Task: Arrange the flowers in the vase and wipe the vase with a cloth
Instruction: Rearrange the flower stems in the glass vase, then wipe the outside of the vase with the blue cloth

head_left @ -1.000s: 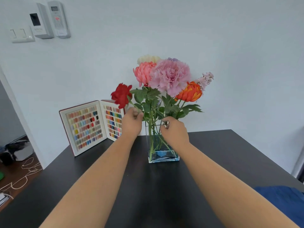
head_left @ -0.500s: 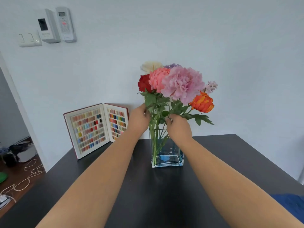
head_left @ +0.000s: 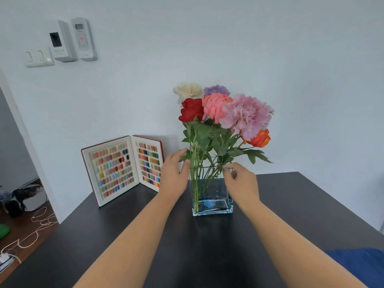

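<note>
A clear rectangular glass vase [head_left: 212, 201] with a blue base stands on the black table [head_left: 207, 246]. It holds a bunch of flowers [head_left: 239, 115]: a red rose [head_left: 192, 110], coral, pink, cream, purple and orange blooms. My left hand [head_left: 173, 173] is at the vase's left rim, its fingers apart and touching the stems. My right hand [head_left: 242, 181] is at the right rim with its fingers curled near the stems; I cannot make out whether it pinches one. A blue cloth [head_left: 361, 265] lies at the table's near right corner.
An open book of colour swatches [head_left: 124, 167] stands on the table against the wall, left of the vase. Wall controls [head_left: 72, 40] hang at upper left. A doorway at left shows a floor with cables [head_left: 31, 231].
The red rose went from leaning out to the left to standing upright within the bunch. Both hands dropped from the stems under the leaves to the vase rim.
</note>
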The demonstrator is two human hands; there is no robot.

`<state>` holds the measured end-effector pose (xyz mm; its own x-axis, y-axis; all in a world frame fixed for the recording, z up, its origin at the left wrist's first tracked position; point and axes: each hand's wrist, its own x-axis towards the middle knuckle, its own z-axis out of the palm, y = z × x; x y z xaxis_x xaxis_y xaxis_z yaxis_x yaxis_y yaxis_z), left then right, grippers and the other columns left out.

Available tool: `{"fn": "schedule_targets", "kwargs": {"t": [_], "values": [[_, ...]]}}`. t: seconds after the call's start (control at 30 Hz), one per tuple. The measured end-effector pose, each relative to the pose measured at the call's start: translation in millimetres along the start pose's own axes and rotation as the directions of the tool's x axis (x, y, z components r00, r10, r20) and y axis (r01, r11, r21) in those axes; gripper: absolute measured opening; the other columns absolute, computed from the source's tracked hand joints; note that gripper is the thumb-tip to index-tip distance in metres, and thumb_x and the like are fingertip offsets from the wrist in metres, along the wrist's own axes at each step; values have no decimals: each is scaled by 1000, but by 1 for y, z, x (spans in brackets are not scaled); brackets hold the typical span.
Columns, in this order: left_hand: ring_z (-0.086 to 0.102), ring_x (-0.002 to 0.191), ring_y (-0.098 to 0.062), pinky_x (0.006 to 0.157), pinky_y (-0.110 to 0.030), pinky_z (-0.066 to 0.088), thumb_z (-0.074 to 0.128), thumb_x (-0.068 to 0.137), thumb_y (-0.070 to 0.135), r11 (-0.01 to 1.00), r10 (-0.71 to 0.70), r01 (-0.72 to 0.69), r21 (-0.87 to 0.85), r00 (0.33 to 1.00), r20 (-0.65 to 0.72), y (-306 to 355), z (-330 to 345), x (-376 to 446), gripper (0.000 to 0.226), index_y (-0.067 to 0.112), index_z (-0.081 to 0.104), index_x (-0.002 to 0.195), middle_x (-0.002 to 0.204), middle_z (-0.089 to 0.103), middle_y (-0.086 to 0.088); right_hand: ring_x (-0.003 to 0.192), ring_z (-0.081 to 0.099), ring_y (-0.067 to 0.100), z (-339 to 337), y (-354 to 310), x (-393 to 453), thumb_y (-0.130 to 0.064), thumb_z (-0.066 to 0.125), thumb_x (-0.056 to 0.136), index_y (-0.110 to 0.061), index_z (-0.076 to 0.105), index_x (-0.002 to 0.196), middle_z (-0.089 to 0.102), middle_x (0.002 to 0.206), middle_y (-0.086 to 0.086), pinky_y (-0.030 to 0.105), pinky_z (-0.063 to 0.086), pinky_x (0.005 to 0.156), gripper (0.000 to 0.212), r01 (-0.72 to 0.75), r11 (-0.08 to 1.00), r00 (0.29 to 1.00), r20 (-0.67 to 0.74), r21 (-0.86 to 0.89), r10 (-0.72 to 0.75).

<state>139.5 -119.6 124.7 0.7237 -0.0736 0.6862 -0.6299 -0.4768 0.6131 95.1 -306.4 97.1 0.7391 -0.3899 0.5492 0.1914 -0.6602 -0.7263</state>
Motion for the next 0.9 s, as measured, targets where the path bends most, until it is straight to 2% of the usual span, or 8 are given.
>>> {"fn": "schedule_targets", "kwargs": {"t": [0.07,0.17,0.27,0.37,0.5,0.67,0.8,0.9], "values": [[55,107,-10,95,-31,44,54,95,16,997,83,-83,10,995,-54,5,3,-10,28,20,62,121,111,58,6,57,58,10,-9,13,-1,-23,51,88,-33,61,91,59,58,-8,22,40,53,15,-100,990,993,-47,95,105],[50,106,-11,91,-28,38,56,92,20,963,235,-234,135,972,6,17,17,-18,23,22,64,114,111,59,5,71,58,13,-21,18,11,-30,57,85,-25,53,99,58,76,-10,28,40,63,16,-220,933,958,-119,284,262],[49,111,-17,91,-30,35,57,92,22,906,308,-323,272,946,99,25,32,-14,31,21,63,123,120,62,2,79,54,1,-27,8,23,-48,62,81,-30,47,100,56,87,-17,25,40,63,30,-177,929,971,-94,325,218],[48,118,-22,95,-37,39,54,93,19,859,308,-363,361,930,203,28,41,-8,41,21,57,134,132,59,3,79,57,4,-28,2,33,-51,61,82,-29,52,99,59,85,-14,22,40,62,28,-155,943,983,-49,293,176],[46,121,-23,100,-39,38,51,93,11,870,301,-355,343,932,200,29,40,-13,44,19,55,136,135,57,2,80,58,18,-31,10,36,-42,60,87,-22,59,101,61,83,-5,28,38,71,25,-215,952,976,2,218,220],[42,115,-6,101,-27,34,51,93,10,962,172,-192,194,978,116,16,28,-41,38,26,58,127,129,56,7,72,60,13,-52,33,9,-32,61,84,-29,55,102,60,81,-3,26,41,57,20,-261,945,963,123,195,240],[44,109,0,95,-20,36,53,93,17,992,71,-98,84,957,282,14,44,-86,33,33,55,122,117,50,17,79,62,14,-96,68,-21,-33,60,84,-37,60,94,63,85,0,27,46,66,11,-280,957,928,276,76,249],[47,107,-2,92,-21,40,53,94,20,993,82,-108,37,900,429,24,71,-113,29,33,56,120,112,52,18,80,60,13,-139,94,-41,-32,60,85,-37,61,92,64,85,-1,28,46,69,9,-291,957,915,288,-16,283]]}}
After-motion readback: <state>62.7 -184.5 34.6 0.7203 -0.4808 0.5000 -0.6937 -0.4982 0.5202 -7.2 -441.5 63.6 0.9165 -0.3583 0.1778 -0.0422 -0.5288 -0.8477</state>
